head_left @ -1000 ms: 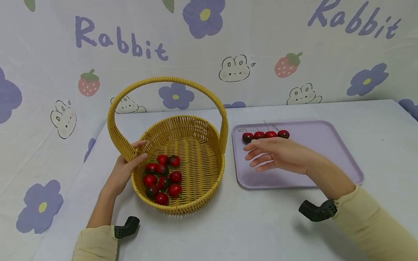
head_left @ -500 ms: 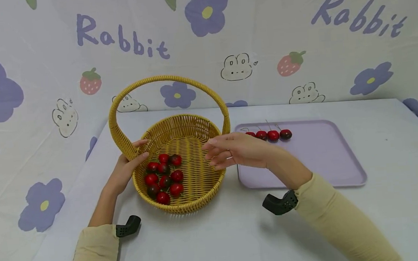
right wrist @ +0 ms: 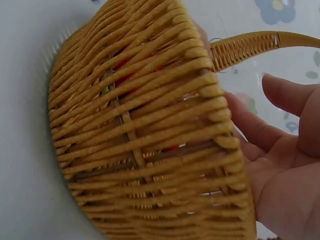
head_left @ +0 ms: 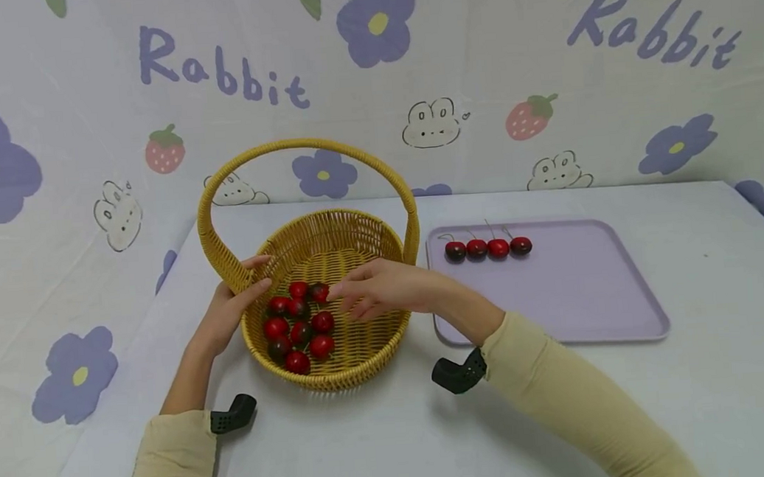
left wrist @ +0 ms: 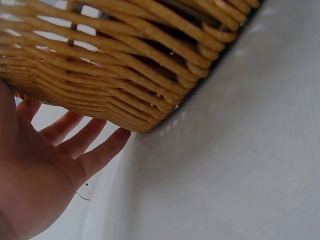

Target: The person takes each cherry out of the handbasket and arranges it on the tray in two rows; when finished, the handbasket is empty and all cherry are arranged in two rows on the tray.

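A yellow wicker basket (head_left: 364, 369) with a tall arched handle holds several red and dark cherries (head_left: 276, 328), grouped in its left half. My left hand (head_left: 221, 312) grips the basket's left rim by the handle's base; in the left wrist view, the fingers of that hand (left wrist: 45, 165) lie along the outside of the weave (left wrist: 100, 75). Over the basket's right part reaches my right hand (head_left: 388, 288), its fingertips beside the upper right cherry. The right wrist view has this hand (right wrist: 285, 150) with thumb and forefinger apart, its other fingers partly behind the basket wall (right wrist: 150, 115).
A lilac tray (head_left: 585, 283) lies to the right of the basket on the white table (head_left: 370, 446). Several cherries with stems (head_left: 498, 248) form a row at its upper left. A patterned cloth (head_left: 462, 55) hangs behind the table.
My right hand has moved left, from over the tray to inside the basket's outline, and the tray's cherries are uncovered. The left hand still holds the basket in the same place.
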`<action>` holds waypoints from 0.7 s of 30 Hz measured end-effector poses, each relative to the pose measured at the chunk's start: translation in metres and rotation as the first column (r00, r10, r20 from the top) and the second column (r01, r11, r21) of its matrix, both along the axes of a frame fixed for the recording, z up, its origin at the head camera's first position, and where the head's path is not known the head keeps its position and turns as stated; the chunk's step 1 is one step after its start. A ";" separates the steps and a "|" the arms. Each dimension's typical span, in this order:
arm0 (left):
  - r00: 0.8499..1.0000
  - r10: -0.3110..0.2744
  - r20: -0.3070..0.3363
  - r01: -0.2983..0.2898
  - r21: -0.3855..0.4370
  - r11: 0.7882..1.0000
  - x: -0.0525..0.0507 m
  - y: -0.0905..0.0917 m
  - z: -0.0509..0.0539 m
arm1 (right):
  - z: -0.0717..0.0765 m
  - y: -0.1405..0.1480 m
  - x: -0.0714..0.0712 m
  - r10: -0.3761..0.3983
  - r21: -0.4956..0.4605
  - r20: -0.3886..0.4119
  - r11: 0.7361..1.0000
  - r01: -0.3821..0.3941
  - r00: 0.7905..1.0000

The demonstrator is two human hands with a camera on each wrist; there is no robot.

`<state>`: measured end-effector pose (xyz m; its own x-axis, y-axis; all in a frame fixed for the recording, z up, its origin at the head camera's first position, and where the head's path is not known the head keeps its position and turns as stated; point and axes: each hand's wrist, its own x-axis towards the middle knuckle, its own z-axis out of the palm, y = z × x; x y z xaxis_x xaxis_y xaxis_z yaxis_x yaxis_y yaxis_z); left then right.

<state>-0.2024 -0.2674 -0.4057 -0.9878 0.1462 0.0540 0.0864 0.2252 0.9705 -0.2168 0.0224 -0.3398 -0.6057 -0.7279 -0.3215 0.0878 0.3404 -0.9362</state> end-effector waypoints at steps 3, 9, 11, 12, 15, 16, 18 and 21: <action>1.000 0.001 -0.001 -0.001 0.003 1.000 0.000 -0.001 0.000 | -0.002 -0.010 -0.001 0.023 0.065 -0.037 0.998 -0.021 0.999; 1.000 0.000 -0.001 0.000 0.003 1.000 0.001 -0.001 0.000 | -0.006 -0.023 0.001 0.061 0.162 -0.065 0.985 -0.050 0.996; 1.000 0.002 -0.003 -0.002 0.004 1.000 0.002 -0.001 0.000 | -0.009 -0.026 0.002 0.071 0.178 -0.061 0.982 -0.060 0.996; 1.000 0.002 -0.003 -0.002 0.006 1.000 0.002 0.000 0.000 | -0.010 -0.027 0.002 0.074 0.181 -0.053 0.981 -0.064 0.996; 1.000 0.002 -0.002 -0.002 0.005 1.000 0.002 0.000 0.000 | -0.016 -0.030 0.001 0.083 0.178 -0.026 0.981 -0.077 0.996; 1.000 0.002 0.000 -0.002 0.004 1.000 0.002 0.001 0.001 | -0.017 -0.032 0.001 0.087 0.179 -0.018 0.980 -0.083 0.996; 1.000 0.002 0.001 -0.002 0.003 1.000 0.002 0.001 0.001 | -0.020 -0.034 0.002 0.094 0.177 -0.007 0.980 -0.091 0.996; 1.000 0.002 0.001 -0.002 0.000 1.000 0.002 0.001 0.001 | -0.023 -0.038 0.003 0.104 0.175 0.004 0.979 -0.103 0.995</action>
<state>-0.2007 -0.2665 -0.4043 -0.9882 0.1439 0.0534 0.0853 0.2256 0.9705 -0.2134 -0.0153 -0.3629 -0.5322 -0.7194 -0.4464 0.0386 0.5061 -0.8616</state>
